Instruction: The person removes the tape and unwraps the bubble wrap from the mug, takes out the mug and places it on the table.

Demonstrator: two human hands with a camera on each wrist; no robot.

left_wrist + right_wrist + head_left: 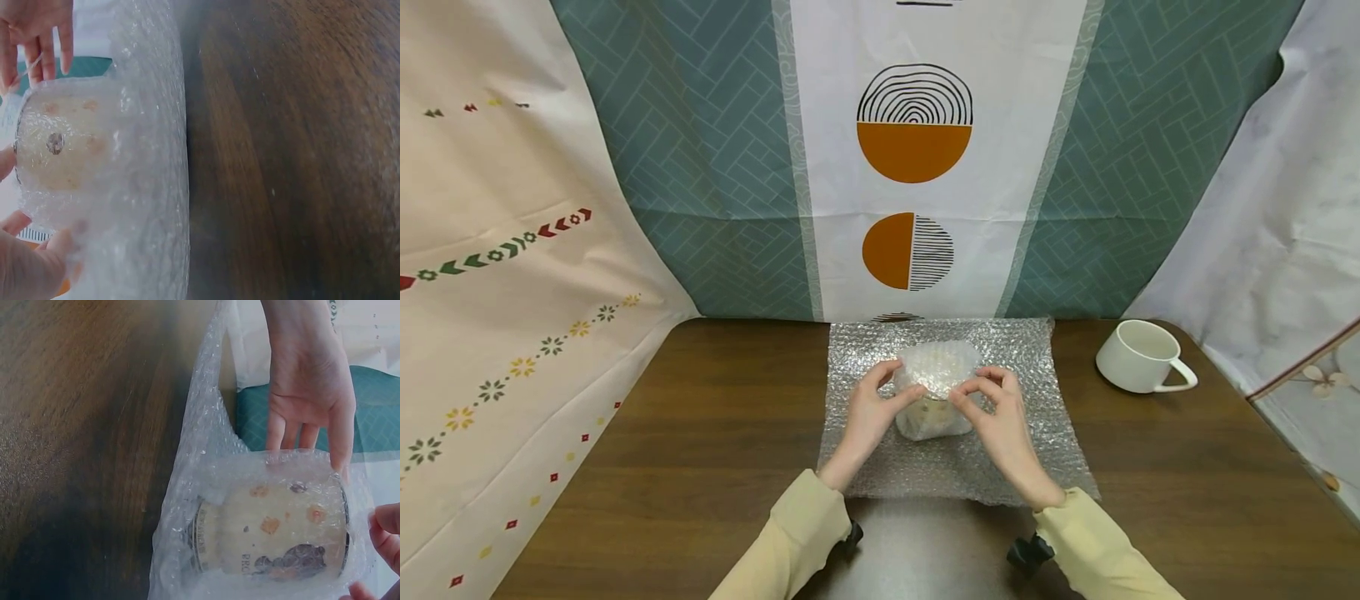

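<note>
A cream cup-like container (281, 525) with brown and dark prints stands inside clear bubble wrap; any handle is hidden. More of the bubble wrap (1030, 425) lies flat beneath it. My left hand (872, 412) holds the wrap at the container's left side, its thumb reaching toward the top edge. On the other side, my right hand (1000, 417) pinches the wrap near the top with thumb and forefinger. In the left wrist view, the right hand (40, 31) appears at the upper left, with a thin edge of wrap at its fingers.
A white mug (1138, 358) stands at the back right of the brown wooden table (700, 467), its handle toward the right. Patterned cloths hang behind and along both sides, with a teal and white curtain (917, 192) at the back.
</note>
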